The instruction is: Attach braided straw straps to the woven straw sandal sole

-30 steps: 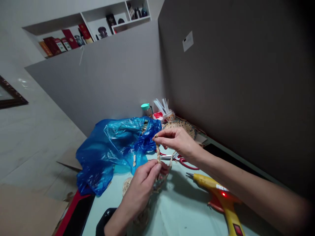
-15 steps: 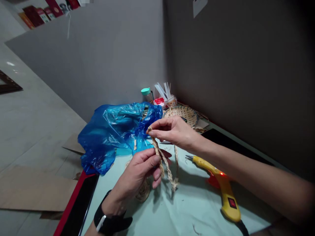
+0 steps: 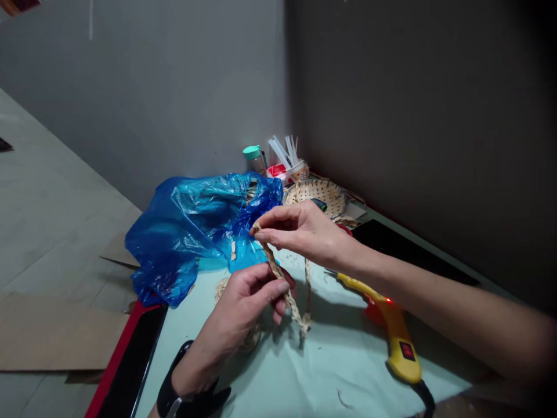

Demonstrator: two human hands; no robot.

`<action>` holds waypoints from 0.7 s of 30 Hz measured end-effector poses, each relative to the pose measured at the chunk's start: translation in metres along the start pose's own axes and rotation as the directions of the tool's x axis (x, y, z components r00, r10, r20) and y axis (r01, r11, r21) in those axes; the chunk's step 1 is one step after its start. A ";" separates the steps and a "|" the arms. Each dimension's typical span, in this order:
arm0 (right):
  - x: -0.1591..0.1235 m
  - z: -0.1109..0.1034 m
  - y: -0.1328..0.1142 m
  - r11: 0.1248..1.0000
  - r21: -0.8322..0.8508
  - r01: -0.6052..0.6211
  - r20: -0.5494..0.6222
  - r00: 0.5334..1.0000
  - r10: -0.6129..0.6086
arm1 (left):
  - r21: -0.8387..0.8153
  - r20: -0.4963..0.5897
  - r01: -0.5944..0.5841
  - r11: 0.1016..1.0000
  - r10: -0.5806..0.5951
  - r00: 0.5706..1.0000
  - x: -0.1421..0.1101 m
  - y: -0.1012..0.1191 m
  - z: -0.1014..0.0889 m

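Observation:
A braided straw cord (image 3: 273,262) runs at a slant between my two hands above the pale green table cover. My right hand (image 3: 300,229) pinches its upper end between thumb and fingertips. Lower down, my left hand (image 3: 256,296), with a black band on the wrist, grips the cord between thumb and fingers. Past the left hand the braid goes on to a frayed bend (image 3: 304,325), and a thinner strand rises from there toward the right wrist. Behind the left hand lies a coil of straw cord (image 3: 250,339), partly hidden.
A yellow glue gun (image 3: 398,334) with a lit red light lies under my right forearm. A crumpled blue plastic bag (image 3: 195,215) is at the back left. Behind stand a woven basket (image 3: 331,197), a tub of glue sticks (image 3: 299,171) and a green-lidded jar (image 3: 252,154).
The view has shifted slightly. The doubled braid lengths at my left hand now lie together as one line. Both hands keep their grip on the cord.

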State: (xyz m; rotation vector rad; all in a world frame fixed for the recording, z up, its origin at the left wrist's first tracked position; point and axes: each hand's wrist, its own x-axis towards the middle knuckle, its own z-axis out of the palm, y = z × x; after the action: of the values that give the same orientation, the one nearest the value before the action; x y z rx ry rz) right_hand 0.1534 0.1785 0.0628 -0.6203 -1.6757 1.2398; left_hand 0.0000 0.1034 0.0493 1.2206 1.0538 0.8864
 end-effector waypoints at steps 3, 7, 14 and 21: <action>0.000 -0.001 -0.001 0.999 -0.044 0.003 0.050 0.999 0.000 | -0.022 -0.089 -0.056 0.998 0.054 0.995 -0.003 0.001 -0.002; -0.003 -0.003 -0.003 0.991 -0.135 -0.014 0.222 0.974 0.044 | -0.135 -0.313 -0.249 0.959 0.197 0.929 -0.005 0.002 -0.008; -0.015 0.014 -0.003 0.966 -0.259 -0.014 0.334 0.937 0.104 | -0.271 -0.480 -0.424 0.864 0.261 0.837 -0.003 -0.001 -0.016; -0.021 0.020 0.001 0.940 -0.329 0.087 0.254 0.967 -0.001 | -0.427 -0.438 -0.390 0.816 0.191 0.878 -0.008 -0.001 -0.016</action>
State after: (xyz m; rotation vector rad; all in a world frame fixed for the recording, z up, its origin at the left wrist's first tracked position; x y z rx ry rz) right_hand 0.1445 0.1528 0.0527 -0.6448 -2.1313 1.0368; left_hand -0.0174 0.1002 0.0488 0.7846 0.8476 1.5859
